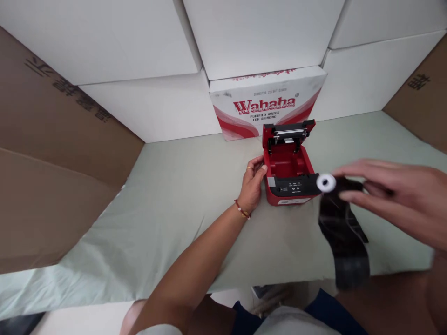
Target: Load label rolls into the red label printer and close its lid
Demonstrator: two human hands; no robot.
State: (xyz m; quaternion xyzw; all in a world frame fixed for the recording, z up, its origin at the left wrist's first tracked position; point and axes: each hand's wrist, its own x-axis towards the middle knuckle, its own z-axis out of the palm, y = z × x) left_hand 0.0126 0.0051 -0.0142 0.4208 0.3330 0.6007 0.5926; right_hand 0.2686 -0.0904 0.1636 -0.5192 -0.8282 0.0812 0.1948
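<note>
A small red and black label printer stands on the cloth with its lid raised, so its red inner bay shows with no roll in it. My left hand grips the printer's left side, thumb at the top edge and fingers partly hidden behind. To the right of the printer, my right hand pinches a roll of black strip with a white core end facing left. A loose black tail hangs down from the roll in a curve. The right hand and roll are slightly blurred.
A pale green cloth covers the table. Behind the printer a white and red Wahaha water carton leans against stacked white boxes. Brown cardboard boxes stand at the left and right. The table's front edge is near my lap.
</note>
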